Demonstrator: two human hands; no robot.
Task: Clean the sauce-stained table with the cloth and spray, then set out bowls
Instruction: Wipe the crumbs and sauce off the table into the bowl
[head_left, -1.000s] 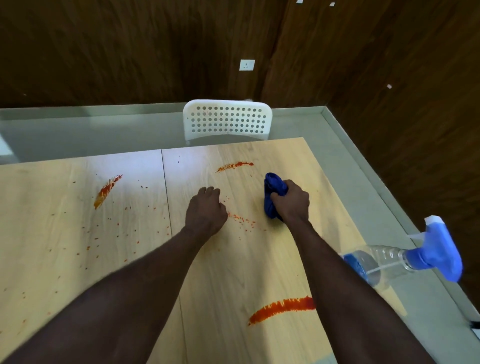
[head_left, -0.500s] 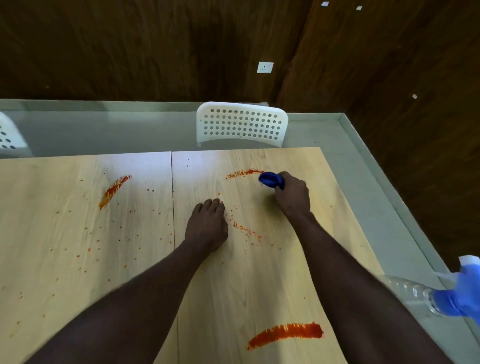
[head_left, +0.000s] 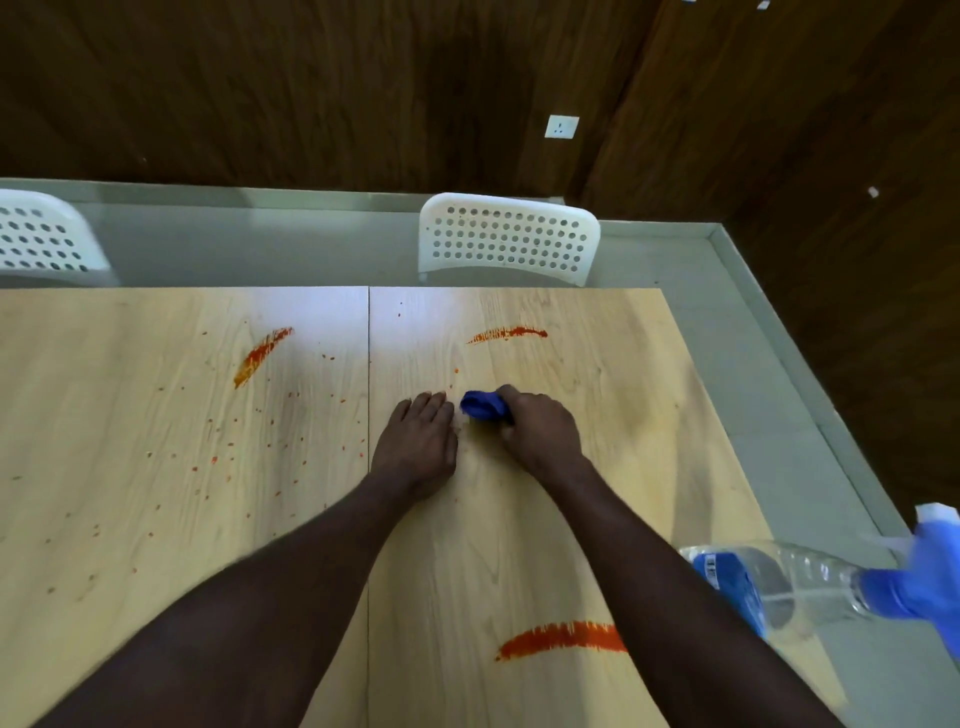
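The right hand (head_left: 540, 434) grips a small blue cloth (head_left: 483, 405). Its fingers are curled around the bunched cloth and hold it down on the wooden surface (head_left: 156, 519), close to the middle seam. The left hand (head_left: 415, 447) lies just beside it with the palm down, its fingers straight and together, flat on the wood. The fingertips of this hand are very near the cloth, but I cannot tell if they touch it.

Three long red sauce streaks are on the surface. One (head_left: 509, 333) is beyond the cloth, toward the far edge. One (head_left: 262, 353) is on the left board with many small red drops around and below it. The biggest one (head_left: 563, 638) is near the person, partly hidden by the right forearm.

A clear spray bottle (head_left: 810, 582) with a blue label and a blue trigger head lies on its side at the right edge of the surface, a little blurred. Two white chairs with holes in the back stand behind the far edge, one (head_left: 509, 239) in the middle and one (head_left: 41, 239) at the left.
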